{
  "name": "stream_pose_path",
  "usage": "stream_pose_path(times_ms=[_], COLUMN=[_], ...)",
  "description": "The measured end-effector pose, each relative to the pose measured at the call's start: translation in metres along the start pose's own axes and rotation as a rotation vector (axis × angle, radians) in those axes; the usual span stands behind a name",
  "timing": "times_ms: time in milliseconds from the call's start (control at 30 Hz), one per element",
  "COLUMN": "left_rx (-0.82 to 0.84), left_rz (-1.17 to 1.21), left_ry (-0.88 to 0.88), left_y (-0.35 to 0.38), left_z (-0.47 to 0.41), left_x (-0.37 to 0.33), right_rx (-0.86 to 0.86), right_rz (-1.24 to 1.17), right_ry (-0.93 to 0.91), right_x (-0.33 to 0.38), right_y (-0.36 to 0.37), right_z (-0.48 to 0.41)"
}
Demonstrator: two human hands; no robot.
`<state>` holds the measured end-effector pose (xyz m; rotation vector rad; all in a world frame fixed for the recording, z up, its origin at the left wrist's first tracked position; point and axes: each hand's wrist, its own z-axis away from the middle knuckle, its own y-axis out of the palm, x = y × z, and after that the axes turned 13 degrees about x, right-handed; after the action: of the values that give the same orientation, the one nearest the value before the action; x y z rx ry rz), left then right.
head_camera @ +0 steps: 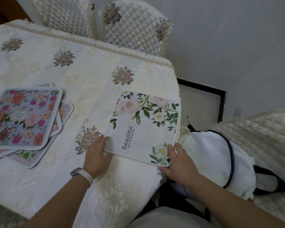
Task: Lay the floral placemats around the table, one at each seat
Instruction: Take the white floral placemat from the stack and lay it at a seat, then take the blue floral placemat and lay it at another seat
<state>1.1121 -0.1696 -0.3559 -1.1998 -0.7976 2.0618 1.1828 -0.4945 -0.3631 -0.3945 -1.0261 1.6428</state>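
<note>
- The placemat (143,127) is being held at the right corner of the table (39,66).
- It is being pressed by the left hand (97,155), fingers flat.
- It is seemingly being pinched by the right hand (178,163).

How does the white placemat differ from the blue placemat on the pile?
The white placemat has pale flowers; the blue placemat has pink and orange ones. The white one lies alone, left hand and right hand at its corners; the blue one tops a pile. Both have rounded corners.
</note>
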Motion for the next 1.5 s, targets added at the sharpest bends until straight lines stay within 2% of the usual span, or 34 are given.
stream_pose_path(times_ms=[300,533,700,867,1067,1300,1500], left_rx=[0.029,-0.018,-0.115,-0.318,-0.350,-0.467,-0.553], left_rz=[-0.016,0.144,0.105,-0.112,-0.315,-0.281,-0.277], left_ry=[-0.009,0.003,0.053,0.077,-0.162,-0.478,-0.717], left_y=[-0.002,-0.011,-0.030,-0.059,-0.070,-0.056,-0.032], left_z=[0.002,0.015,0.034,0.072,0.143,0.254,0.362], left_x=[-0.005,-0.013,-0.023,-0.038,-0.053,-0.055,-0.051], right_rx=[0.035,-0.100,-0.201,-0.264,-0.161,-0.085,-0.056], right_rz=[-0.064,-0.079,-0.084,-0.019,0.192,0.358,0.455], right_ry=[0.003,-0.067,-0.231,-0.548,-0.751,-0.993,-1.200], right_x=[0.002,0.011,0.041,0.080,0.125,0.182,0.238], right_y=[-0.012,-0.048,-0.076,-0.098,-0.124,-0.129,-0.101], right_z=[0.008,0.015,0.011,0.013,0.022,0.051,0.103])
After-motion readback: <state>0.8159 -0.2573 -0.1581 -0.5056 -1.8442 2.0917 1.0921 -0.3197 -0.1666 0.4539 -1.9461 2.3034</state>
